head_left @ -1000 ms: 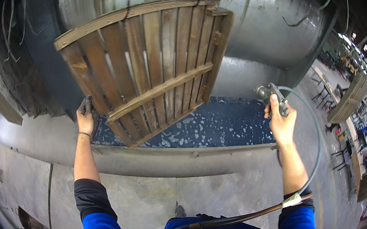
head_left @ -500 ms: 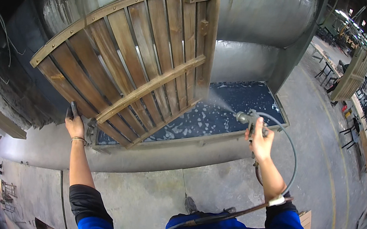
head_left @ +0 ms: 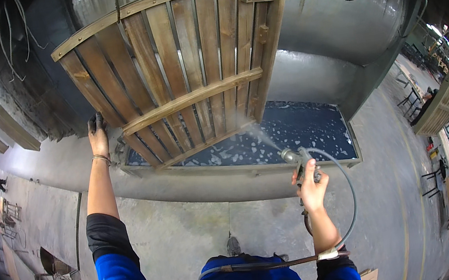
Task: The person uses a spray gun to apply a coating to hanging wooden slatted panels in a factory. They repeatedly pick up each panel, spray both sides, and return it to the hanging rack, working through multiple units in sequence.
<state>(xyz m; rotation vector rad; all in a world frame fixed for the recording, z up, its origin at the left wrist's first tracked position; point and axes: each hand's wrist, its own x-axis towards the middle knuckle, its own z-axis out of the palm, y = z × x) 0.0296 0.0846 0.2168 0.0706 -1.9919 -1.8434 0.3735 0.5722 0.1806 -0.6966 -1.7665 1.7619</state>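
Note:
A slatted wooden panel (head_left: 170,51) with a curved top rail and a cross rail hangs tilted in front of me. My left hand (head_left: 98,138) grips its left edge with dark-stained fingertips, low on the outer slat. In my right hand (head_left: 313,188) is a spray gun (head_left: 295,159), my fingers wrapped round its handle and trigger. A pale mist leaves its nozzle and meets the panel's lower right part. From the gun a grey hose (head_left: 350,191) loops down past my right forearm.
Below the panel lies a long trough (head_left: 240,173) of dark liquid with floating foam. Behind stands a stained metal booth wall (head_left: 332,12). Loose wires (head_left: 11,49) dangle at upper left. Other slatted panels (head_left: 440,103) and people at work are at the sides.
The spray gun has moved left and slightly nearer to me, its mist still striking the panel's lower right. The view has shifted, so the panel and trough appear further right. My left hand keeps its hold.

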